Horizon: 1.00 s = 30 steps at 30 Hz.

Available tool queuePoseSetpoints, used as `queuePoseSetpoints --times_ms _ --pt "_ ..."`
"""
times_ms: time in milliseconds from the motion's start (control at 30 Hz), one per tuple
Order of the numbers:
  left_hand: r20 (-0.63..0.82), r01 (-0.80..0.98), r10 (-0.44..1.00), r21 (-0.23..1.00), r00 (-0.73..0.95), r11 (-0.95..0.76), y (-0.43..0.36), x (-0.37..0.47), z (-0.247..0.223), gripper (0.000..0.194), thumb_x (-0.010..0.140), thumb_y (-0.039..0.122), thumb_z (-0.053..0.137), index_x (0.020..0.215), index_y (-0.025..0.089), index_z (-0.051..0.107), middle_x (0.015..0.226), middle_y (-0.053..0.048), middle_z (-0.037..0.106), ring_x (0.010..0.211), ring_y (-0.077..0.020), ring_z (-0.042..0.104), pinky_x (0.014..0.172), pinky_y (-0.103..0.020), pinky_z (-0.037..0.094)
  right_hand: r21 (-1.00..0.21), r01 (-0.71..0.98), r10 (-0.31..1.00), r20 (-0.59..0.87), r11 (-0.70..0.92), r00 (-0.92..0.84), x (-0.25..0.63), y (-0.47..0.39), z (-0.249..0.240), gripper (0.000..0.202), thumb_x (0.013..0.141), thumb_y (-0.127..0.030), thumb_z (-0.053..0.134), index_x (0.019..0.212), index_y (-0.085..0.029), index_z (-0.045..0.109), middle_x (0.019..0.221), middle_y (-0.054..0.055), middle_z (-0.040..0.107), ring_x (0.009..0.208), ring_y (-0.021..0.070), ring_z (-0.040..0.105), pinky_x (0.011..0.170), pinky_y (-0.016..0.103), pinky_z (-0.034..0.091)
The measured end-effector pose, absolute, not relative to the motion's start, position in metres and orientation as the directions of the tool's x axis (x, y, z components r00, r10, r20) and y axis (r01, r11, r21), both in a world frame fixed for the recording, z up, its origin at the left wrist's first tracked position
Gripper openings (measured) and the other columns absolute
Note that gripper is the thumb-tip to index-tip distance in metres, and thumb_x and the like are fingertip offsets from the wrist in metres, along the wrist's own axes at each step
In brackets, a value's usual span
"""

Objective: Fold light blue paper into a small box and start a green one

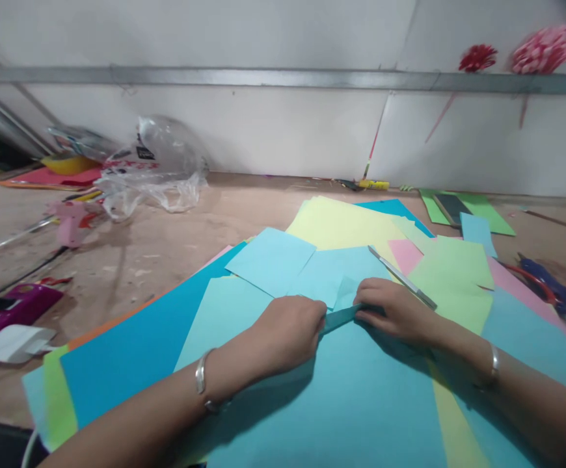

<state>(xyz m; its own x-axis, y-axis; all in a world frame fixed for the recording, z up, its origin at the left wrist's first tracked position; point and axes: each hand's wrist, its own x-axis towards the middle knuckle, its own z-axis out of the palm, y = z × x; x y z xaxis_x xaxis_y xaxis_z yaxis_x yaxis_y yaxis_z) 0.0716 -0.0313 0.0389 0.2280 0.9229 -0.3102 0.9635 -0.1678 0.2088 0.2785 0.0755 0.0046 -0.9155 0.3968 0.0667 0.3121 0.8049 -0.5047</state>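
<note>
Between my two hands a small piece of light-blue paper [340, 318] is pinched, with a folded strip along its near side. My left hand [290, 328] is closed on the strip's left end, its fingertips turned away from view. At the other end, the fingers of my right hand [385, 309] grip the paper. Below both hands lies a large light-blue sheet [341, 403]. Just beyond them rest two light-blue paper squares, a left one [270, 257] and a right one [329, 270]. A slim silver craft knife [403, 278] lies beside my right hand.
Coloured sheets spread around, including a darker blue sheet [141, 351] and a yellow sheet [346, 221]. To the left are a pink glue gun [71, 222], a purple power strip [17, 312] and a plastic bag [159, 162]. Blue-handled scissors [556, 286] lie at the right.
</note>
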Motion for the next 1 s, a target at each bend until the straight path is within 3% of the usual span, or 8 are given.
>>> queuePoseSetpoints --times_ms 100,233,333,467,567,667,1000 --pt "-0.315 0.963 0.926 0.232 0.206 -0.135 -0.029 0.070 0.041 0.021 0.093 0.024 0.043 0.081 0.020 0.060 0.080 -0.006 0.069 0.073 -0.0245 0.064 0.054 -0.031 0.030 -0.466 0.392 0.439 -0.008 0.793 -0.898 0.275 0.073 0.003 0.020 0.095 -0.031 0.050 0.087 -0.017 0.062 0.085 0.006 0.062 0.077 0.0178 0.056 0.069 0.029 0.041" --pt "-0.322 0.957 0.924 0.264 0.204 -0.120 -0.025 0.070 0.039 0.028 0.097 0.036 0.045 0.081 0.020 0.061 0.079 -0.006 0.070 0.075 -0.0249 0.066 0.056 -0.030 0.033 -0.289 0.500 0.510 -0.045 0.816 -0.859 0.273 0.070 0.002 0.023 0.095 -0.031 0.049 0.079 -0.017 0.058 0.078 0.006 0.060 0.073 0.0184 0.054 0.065 0.029 0.036" --pt "-0.316 0.969 0.937 0.235 0.150 -0.076 -0.022 0.070 0.034 0.024 0.097 0.039 0.048 0.092 0.019 0.062 0.086 -0.007 0.072 0.080 -0.0277 0.068 0.057 -0.031 0.035 -0.209 0.548 0.553 -0.038 0.810 -0.832 0.273 0.068 0.001 0.019 0.093 -0.030 0.054 0.079 -0.018 0.057 0.078 0.005 0.061 0.071 0.0181 0.054 0.064 0.029 0.034" --pt "-0.314 0.978 0.944 0.202 0.106 -0.043 -0.020 0.072 0.027 0.024 0.096 0.038 0.050 0.107 0.018 0.058 0.094 -0.009 0.073 0.085 -0.0297 0.068 0.059 -0.032 0.038 -0.216 0.628 0.637 -0.036 0.747 -0.770 0.273 0.065 0.002 0.009 0.087 -0.028 0.062 0.089 -0.019 0.060 0.084 0.004 0.065 0.077 0.0198 0.058 0.065 0.029 0.034" --pt "-0.339 0.980 0.935 0.198 0.101 -0.034 -0.019 0.074 0.025 0.034 0.094 0.049 0.054 0.108 0.018 0.056 0.095 -0.009 0.073 0.087 -0.0315 0.069 0.059 -0.032 0.039 -0.189 0.706 0.709 -0.061 0.683 -0.702 0.273 0.064 0.005 0.017 0.083 -0.030 0.068 0.093 -0.020 0.060 0.086 0.004 0.067 0.079 0.0218 0.059 0.065 0.029 0.035" --pt "-0.345 0.982 0.935 0.191 0.080 -0.013 -0.017 0.075 0.025 0.045 0.089 0.059 0.057 0.106 0.018 0.056 0.093 -0.010 0.072 0.086 -0.0327 0.069 0.058 -0.032 0.040 -0.195 0.736 0.739 -0.070 0.648 -0.670 0.275 0.066 0.005 0.022 0.081 -0.035 0.071 0.091 -0.020 0.058 0.084 0.004 0.065 0.075 0.0200 0.057 0.060 0.028 0.034" --pt "-0.325 0.984 0.942 0.177 0.076 -0.018 -0.017 0.073 0.022 0.043 0.088 0.058 0.057 0.104 0.018 0.054 0.085 -0.009 0.070 0.079 -0.0292 0.068 0.055 -0.030 0.038 -0.218 0.775 0.748 -0.208 0.593 -0.631 0.285 0.084 0.013 0.016 0.078 -0.026 0.069 0.071 -0.021 0.055 0.068 -0.001 0.062 0.062 0.0152 0.054 0.051 0.025 0.031"
